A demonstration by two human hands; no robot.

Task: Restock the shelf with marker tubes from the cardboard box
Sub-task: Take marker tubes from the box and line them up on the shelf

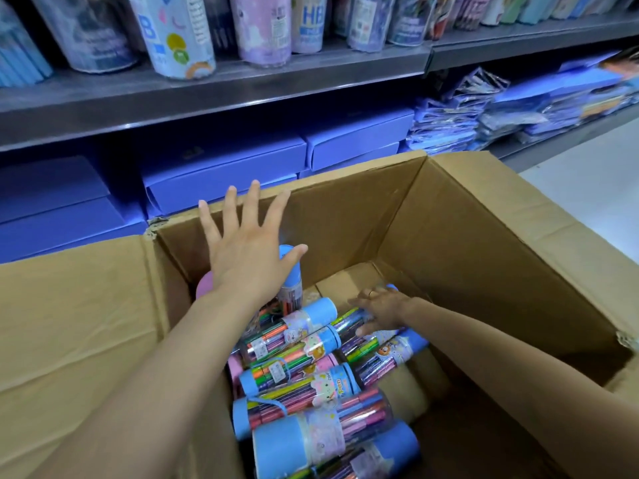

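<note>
An open cardboard box [449,216] sits in front of the shelf [214,88]. Several clear marker tubes [304,371] with blue caps lie piled in its left half. One blue-capped tube [288,271] stands upright near the box's back left corner. My left hand [249,247] hovers above that upright tube, fingers spread wide, holding nothing. My right hand [380,309] reaches down inside the box, fingers apart, resting on a lying tube [349,323]. I cannot see a closed grip on it.
Printed cylinder tubs [183,36] stand along the upper shelf. Flat blue boxes [221,174] are stacked on the lower shelf behind the carton, and packets in plastic [460,115] are piled to the right. The box flaps [69,323] spread out left and right. White floor [587,188] shows at right.
</note>
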